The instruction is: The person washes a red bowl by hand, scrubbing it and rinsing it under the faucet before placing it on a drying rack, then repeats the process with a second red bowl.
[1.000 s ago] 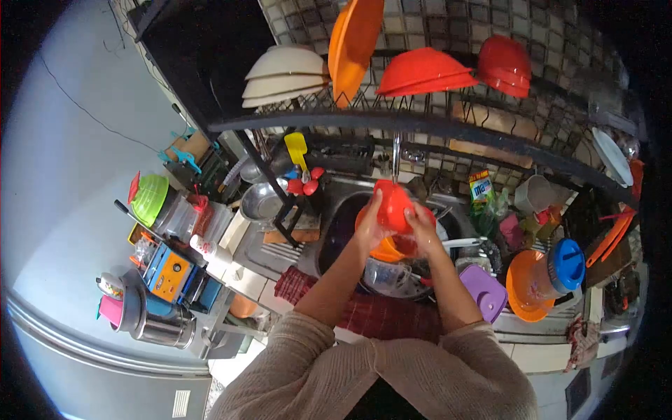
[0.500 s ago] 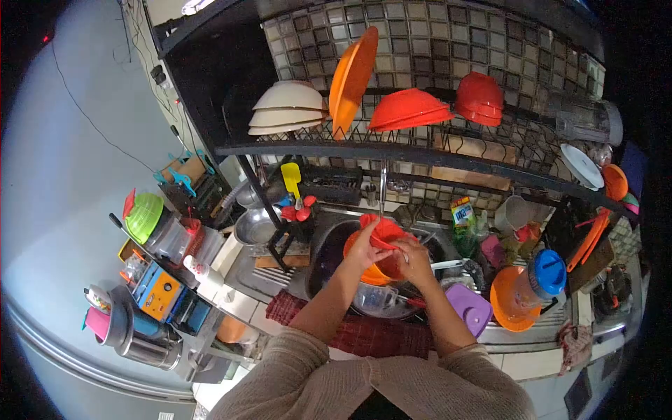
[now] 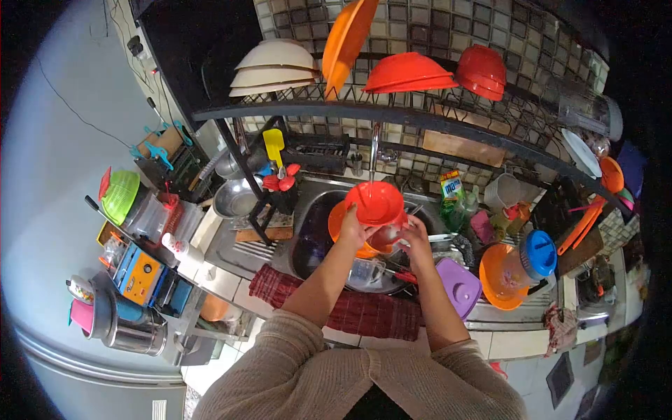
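Observation:
A red plastic bowl [image 3: 378, 201] is held over the sink under the tap [image 3: 374, 150], where a thin stream of water seems to fall on it. My left hand [image 3: 355, 229] grips the bowl's lower left edge. My right hand [image 3: 417, 239] is closed at its lower right edge, with the fingertips partly hidden. Below the hands, an orange basin [image 3: 337, 222] sits in the sink [image 3: 301, 253], partly covered by the bowl and hands. A clear container [image 3: 365, 274] lies in front of the basin.
Above, a black dish rack [image 3: 413, 115] bears white bowls [image 3: 274, 66], red bowls [image 3: 409, 73] and an orange plate. Right of the sink are a purple lid [image 3: 458, 288] and a blue-lidded jug [image 3: 535, 259]. A dark red cloth [image 3: 350, 308] lies along the front edge.
The red bowl has turned so its round face shows more fully under the tap. My right hand has shifted to its lower right edge. The view has tilted down slightly.

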Action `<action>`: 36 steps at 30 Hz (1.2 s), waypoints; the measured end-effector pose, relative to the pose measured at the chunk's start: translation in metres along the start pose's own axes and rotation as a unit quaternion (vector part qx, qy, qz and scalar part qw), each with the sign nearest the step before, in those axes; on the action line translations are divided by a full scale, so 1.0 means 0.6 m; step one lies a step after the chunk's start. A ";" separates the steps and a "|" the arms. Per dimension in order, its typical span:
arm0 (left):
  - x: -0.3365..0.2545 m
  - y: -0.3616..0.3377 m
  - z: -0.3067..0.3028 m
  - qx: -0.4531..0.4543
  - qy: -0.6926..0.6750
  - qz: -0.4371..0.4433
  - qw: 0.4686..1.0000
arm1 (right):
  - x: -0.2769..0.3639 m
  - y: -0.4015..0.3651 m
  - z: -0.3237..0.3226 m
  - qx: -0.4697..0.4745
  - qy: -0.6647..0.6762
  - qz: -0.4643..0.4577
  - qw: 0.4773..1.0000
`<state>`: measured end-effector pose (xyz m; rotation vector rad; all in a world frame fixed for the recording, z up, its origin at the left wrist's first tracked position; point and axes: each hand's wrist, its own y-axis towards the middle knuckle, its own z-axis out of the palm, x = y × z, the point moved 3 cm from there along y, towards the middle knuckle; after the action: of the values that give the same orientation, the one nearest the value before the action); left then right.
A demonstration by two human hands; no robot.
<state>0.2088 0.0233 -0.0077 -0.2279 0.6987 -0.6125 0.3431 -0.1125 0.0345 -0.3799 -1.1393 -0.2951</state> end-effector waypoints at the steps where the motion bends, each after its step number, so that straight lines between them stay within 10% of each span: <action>1: 0.002 0.004 -0.006 -0.011 -0.001 0.018 1.000 | -0.007 0.004 -0.003 0.044 0.028 0.033 0.998; 14: -0.027 0.005 -0.034 -0.021 0.260 0.256 0.931 | -0.024 0.089 0.057 0.207 0.073 0.228 0.949; 16: -0.048 -0.023 -0.011 -0.070 0.438 0.261 0.858 | 0.000 0.063 0.094 0.106 0.036 0.143 0.983; 18: -0.045 0.044 -0.046 -0.047 0.444 0.302 0.842 | -0.046 0.131 0.075 0.055 -0.197 -0.196 0.959; 20: -0.053 0.032 -0.033 -0.017 0.034 -0.055 0.998 | -0.034 0.146 0.079 0.014 -0.344 -0.241 0.907; 22: -0.095 -0.049 0.035 -0.051 0.000 -0.062 0.997 | 0.020 0.100 0.111 0.135 -0.429 -0.456 0.768; 24: -0.106 -0.042 0.039 0.141 -0.095 -0.037 0.985 | 0.033 0.076 0.125 0.164 -0.431 -0.437 0.772; 30: -0.095 -0.006 0.029 0.073 -0.003 0.068 0.995 | 0.016 0.095 0.119 0.216 -0.390 -0.402 0.800; 34: -0.043 0.008 0.048 0.105 0.020 0.073 0.992 | 0.018 0.128 0.089 -0.042 -0.295 -0.396 0.868; 36: -0.032 0.027 0.042 0.036 0.024 0.068 0.997 | -0.005 0.139 0.072 -0.027 0.187 -0.027 0.982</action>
<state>0.2210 0.0475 0.0151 -0.0983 0.7313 -0.5124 0.3409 -0.0186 0.0356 -0.3254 -0.7743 -0.4267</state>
